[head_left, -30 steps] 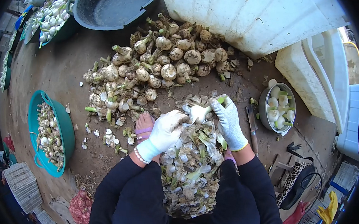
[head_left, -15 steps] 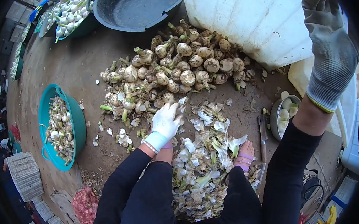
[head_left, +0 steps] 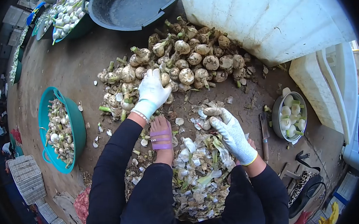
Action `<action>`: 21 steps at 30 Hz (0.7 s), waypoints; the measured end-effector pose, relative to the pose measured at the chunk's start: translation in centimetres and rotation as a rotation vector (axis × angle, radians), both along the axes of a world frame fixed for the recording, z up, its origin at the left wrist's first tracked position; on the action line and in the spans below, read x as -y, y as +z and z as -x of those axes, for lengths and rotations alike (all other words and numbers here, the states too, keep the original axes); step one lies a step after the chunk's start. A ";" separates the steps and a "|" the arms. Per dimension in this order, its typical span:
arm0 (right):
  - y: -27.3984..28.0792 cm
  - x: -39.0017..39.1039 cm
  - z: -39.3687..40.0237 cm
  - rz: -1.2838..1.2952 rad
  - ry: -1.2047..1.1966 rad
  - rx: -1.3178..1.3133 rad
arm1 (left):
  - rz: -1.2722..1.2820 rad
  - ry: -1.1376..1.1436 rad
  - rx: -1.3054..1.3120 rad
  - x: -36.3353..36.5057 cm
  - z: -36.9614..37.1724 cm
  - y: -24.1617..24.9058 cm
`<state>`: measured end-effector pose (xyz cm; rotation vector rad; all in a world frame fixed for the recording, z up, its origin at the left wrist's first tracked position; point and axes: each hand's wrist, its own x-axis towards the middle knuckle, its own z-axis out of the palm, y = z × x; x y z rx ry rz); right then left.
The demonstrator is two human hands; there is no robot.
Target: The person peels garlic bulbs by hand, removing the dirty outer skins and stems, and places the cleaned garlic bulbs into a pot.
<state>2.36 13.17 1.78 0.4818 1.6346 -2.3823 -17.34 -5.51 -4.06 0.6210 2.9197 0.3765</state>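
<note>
My left hand (head_left: 152, 91), in a white glove, reaches onto the left-centre part of a heap of unpeeled bulbs (head_left: 199, 60); its fingers are closed round a bulb (head_left: 164, 79). A worn, dirty glove covers my right hand (head_left: 228, 130), which is over the top of a pile of peeled skins (head_left: 198, 175). The fingers of that hand are curled together, and whether anything small is between them I cannot make out. Right of it, a knife (head_left: 264, 136) with a wooden handle lies on the ground beside a metal pot (head_left: 277, 116) of peeled white bulbs (head_left: 291, 115).
A teal basket (head_left: 80, 126) of small bulbs stands at the left. A large black basin (head_left: 133, 4) is at the top, near bowls of white bulbs (head_left: 71, 19). White containers (head_left: 264, 26) stand at the upper right. A black strapped bag (head_left: 307, 189) lies lower right.
My right hand has come down from the upper right to above the skins. My left hand has moved up and left onto the heap and closed on a bulb. The pot is now fully in view.
</note>
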 end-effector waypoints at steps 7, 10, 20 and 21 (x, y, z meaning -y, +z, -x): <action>-1.3 3.2 -1.3 -0.179 0.186 -0.047 | -0.841 0.144 0.590 -1.6 -9.2 -2.9; -1.9 1.9 -1.3 -0.226 -0.010 -0.005 | -1.137 0.366 1.121 -2.1 -11.0 -2.2; -3.4 -0.1 -2.4 -0.260 -0.198 0.012 | -1.247 0.155 1.005 -2.9 -14.1 -1.4; -3.2 -0.2 -2.4 -0.337 -0.175 0.011 | -1.249 0.158 0.964 -3.0 -14.3 -1.4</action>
